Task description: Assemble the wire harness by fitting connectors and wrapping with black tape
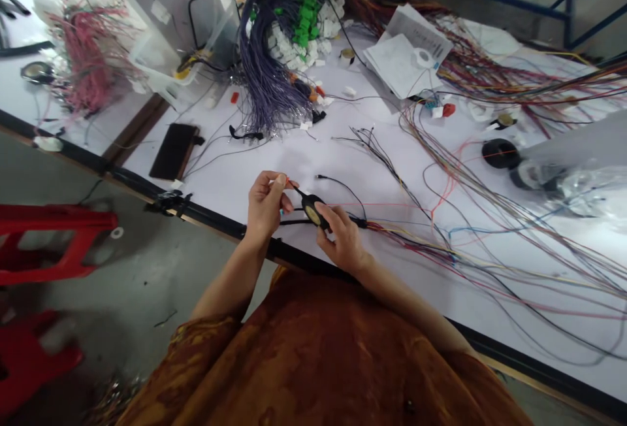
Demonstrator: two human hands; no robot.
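Note:
My left hand (266,207) is closed in a pinch on a small orange-red connector (289,182) near the table's front edge. From it a short dark stretch runs to a roll of black tape (311,209) with a yellowish centre. My right hand (344,238) grips that roll between thumb and fingers. Just right of the roll lies a wire bundle (386,227), partly wrapped in black, its coloured wires spreading rightward. A thin black lead (343,184) with a small metal-looking end curves up behind my right hand.
A purple wire bundle (264,66) with green and white connectors lies at the back. A dark phone-like slab (174,151) rests front left. Papers (406,60), long loose wires (470,184) and a black tape roll (499,153) lie rightward. Red stools (53,236) stand on the left floor.

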